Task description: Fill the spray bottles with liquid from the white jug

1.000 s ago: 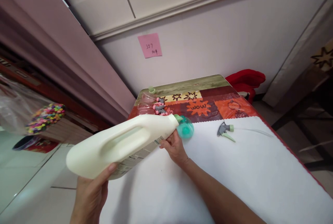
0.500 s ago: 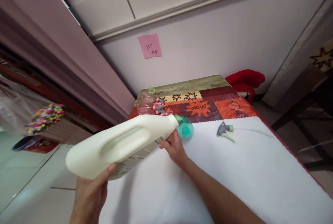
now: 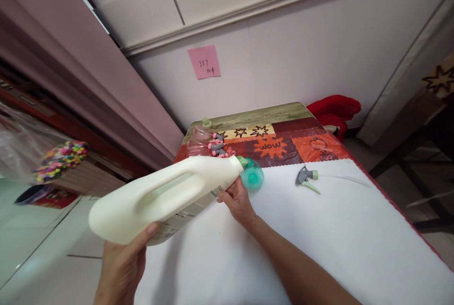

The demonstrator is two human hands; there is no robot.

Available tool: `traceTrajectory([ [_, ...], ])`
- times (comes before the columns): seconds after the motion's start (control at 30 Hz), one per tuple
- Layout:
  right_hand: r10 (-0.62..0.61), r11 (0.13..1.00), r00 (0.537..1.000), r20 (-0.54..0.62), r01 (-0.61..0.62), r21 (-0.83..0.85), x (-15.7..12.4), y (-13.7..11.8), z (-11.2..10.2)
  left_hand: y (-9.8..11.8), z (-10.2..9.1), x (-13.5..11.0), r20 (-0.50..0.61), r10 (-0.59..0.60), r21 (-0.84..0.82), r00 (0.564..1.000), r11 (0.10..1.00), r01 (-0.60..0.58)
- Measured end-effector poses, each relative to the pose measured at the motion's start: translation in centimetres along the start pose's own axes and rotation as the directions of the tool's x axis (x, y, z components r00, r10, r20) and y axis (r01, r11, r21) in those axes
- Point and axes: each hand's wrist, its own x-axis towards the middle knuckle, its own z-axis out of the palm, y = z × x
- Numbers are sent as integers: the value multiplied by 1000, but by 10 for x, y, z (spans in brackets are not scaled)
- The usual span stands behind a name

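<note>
I hold a large cream-white jug [image 3: 166, 196] with a moulded handle, tipped almost on its side over the white cloth [image 3: 319, 239]. My left hand [image 3: 122, 262] grips its base from below. My right hand [image 3: 237, 201] is closed around the jug's neck end. The jug's green spout meets the mouth of a teal round bottle [image 3: 252, 176] standing on the cloth just beyond my right hand.
A grey and green spray trigger [image 3: 307, 178] with a long clear tube lies on the cloth to the right. Clear bottles with pink and grey spray heads [image 3: 214, 145] lie at the table's far left corner. A red object [image 3: 333, 108] sits behind the table by the wall.
</note>
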Motion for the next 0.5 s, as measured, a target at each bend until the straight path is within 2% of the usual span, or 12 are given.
traceTrajectory([
  [0.5,13,1000,1000,14,-13,26,0,1,0,0,-1,0,29,8,-25,1000,1000,-7],
])
